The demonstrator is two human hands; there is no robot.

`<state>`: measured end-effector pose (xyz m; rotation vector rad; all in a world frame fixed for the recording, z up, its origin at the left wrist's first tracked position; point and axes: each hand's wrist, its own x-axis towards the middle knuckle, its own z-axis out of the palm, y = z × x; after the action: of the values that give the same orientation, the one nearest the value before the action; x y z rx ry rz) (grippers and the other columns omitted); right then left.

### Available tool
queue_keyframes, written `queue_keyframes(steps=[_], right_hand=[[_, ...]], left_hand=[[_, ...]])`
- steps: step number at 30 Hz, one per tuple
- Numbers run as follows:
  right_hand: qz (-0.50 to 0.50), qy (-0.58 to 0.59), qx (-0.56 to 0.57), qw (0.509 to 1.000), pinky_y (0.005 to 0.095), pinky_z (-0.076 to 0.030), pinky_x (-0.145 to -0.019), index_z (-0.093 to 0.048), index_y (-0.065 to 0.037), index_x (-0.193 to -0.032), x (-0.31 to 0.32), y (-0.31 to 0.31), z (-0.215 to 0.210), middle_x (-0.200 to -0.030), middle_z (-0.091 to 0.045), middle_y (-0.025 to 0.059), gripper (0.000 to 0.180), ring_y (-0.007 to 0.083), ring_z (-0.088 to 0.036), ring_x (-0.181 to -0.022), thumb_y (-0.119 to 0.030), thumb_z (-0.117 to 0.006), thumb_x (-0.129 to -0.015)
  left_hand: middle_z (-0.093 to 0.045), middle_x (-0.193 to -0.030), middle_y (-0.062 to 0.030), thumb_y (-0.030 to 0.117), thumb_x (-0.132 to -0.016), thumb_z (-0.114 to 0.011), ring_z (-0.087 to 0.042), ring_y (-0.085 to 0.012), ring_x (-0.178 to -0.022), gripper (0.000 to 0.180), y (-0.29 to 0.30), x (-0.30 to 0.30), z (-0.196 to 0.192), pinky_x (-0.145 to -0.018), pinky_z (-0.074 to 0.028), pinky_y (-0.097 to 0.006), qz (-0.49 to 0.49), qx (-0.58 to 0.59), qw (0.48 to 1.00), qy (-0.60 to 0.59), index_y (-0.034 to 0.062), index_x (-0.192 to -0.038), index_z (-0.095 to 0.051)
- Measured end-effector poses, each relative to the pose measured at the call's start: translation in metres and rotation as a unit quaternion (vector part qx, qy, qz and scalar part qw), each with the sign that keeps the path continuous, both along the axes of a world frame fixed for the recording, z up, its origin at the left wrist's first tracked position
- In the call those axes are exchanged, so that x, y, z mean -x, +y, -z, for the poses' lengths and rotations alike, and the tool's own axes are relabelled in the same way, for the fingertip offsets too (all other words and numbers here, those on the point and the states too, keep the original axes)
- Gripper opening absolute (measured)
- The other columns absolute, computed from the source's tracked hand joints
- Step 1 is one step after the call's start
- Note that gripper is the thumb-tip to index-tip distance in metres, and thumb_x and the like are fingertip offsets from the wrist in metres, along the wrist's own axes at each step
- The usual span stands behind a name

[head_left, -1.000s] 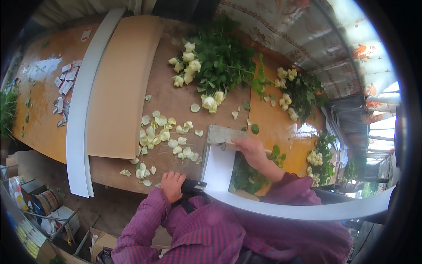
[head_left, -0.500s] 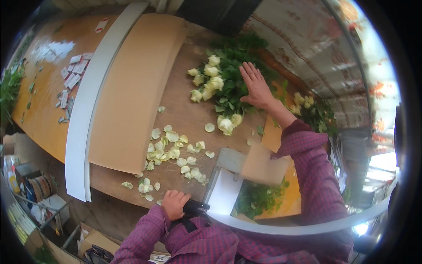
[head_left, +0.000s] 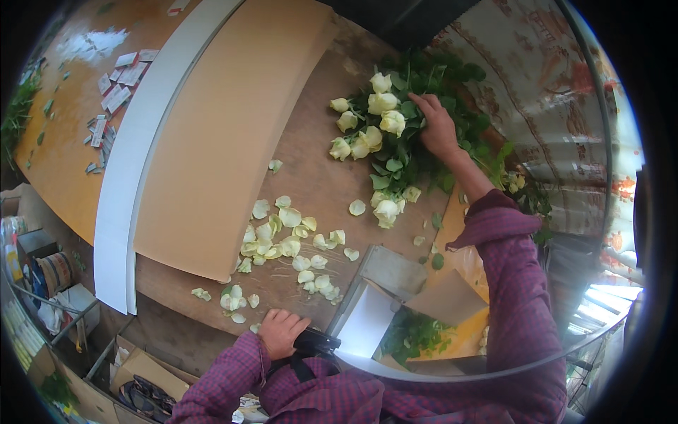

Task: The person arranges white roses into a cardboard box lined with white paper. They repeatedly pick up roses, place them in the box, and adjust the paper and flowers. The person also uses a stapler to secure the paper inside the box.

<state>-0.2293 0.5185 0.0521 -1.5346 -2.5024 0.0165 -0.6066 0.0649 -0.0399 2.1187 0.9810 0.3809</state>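
Reaching far across the surface [head_left: 311,177], the right hand [head_left: 436,127] lies on the pile of white roses [head_left: 381,131], fingers spread over stems and leaves near the top blooms; whether it has closed round one stem cannot be told, the fingertips sink into the greenery. The left hand [head_left: 281,332] sits at the near edge of the surface, clenched around a dark tool [head_left: 318,343], likely a cutter or stripper, only partly visible.

The roses lie heaped at the far right of the surface, heads pointing left, stems running under the leaves toward the patterned wall [head_left: 537,92]. Loose petals [head_left: 289,244] are scattered between the pile and the near edge, next to a tan cardboard sheet [head_left: 226,127] and a white strip [head_left: 138,162].

To do the pick well, judged from this view: take one stem low, below the bloom, not by the head, since the petals shed easily; lift it free of tangled leaves before pulling back; keep the sleeve [head_left: 508,283] off the other heads.

Hard to make out: the tool's shape, the stem ends, the contents of the bin with green trimmings [head_left: 417,336] below the right arm, and the small paper tags [head_left: 113,78] at far left.
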Motion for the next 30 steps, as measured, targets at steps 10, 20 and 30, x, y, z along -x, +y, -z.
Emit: queue_keyframes(steps=[10,20,30], right_hand=[[0.059,0.169,0.180,0.967,0.0342,-0.049,-0.106,-0.063,-0.005,-0.142,-0.032,0.011,-0.060,-0.128,-0.074,0.0158,0.057,0.0214,-0.068,-0.119,0.004,-0.068,-0.086],[-0.007,0.036,0.128,0.991,0.0418,-0.047,-0.112,-0.058,-0.005,-0.146,-0.034,0.011,-0.011,-0.134,-0.067,0.0211,0.068,0.0414,-0.060,-0.130,0.007,-0.054,-0.079],[0.077,-0.054,0.047,0.994,0.0540,-0.036,-0.120,-0.059,-0.016,-0.148,-0.013,0.005,0.028,-0.113,-0.072,0.0149,0.067,0.0362,-0.065,-0.117,-0.001,-0.064,-0.083]], left_hand=[[-0.065,-0.108,-0.0039,0.028,-0.063,-0.086,-0.060,-0.0269,-0.106,0.071,0.002,-0.001,0.000,-0.096,-0.044,-0.044,-0.007,-0.007,1.000,-0.012,0.0129,-0.130,-0.067],[-0.064,-0.126,-0.0086,0.033,-0.077,-0.086,-0.057,-0.0302,-0.118,0.068,0.047,-0.002,-0.055,-0.101,-0.042,-0.047,0.055,0.126,0.990,0.006,0.0111,-0.137,-0.064],[-0.037,-0.167,-0.0189,0.033,-0.088,-0.075,-0.026,-0.0389,-0.159,0.060,0.228,-0.154,-0.068,-0.126,-0.026,-0.059,-0.006,-0.149,0.988,-0.037,0.0114,-0.143,-0.062]])
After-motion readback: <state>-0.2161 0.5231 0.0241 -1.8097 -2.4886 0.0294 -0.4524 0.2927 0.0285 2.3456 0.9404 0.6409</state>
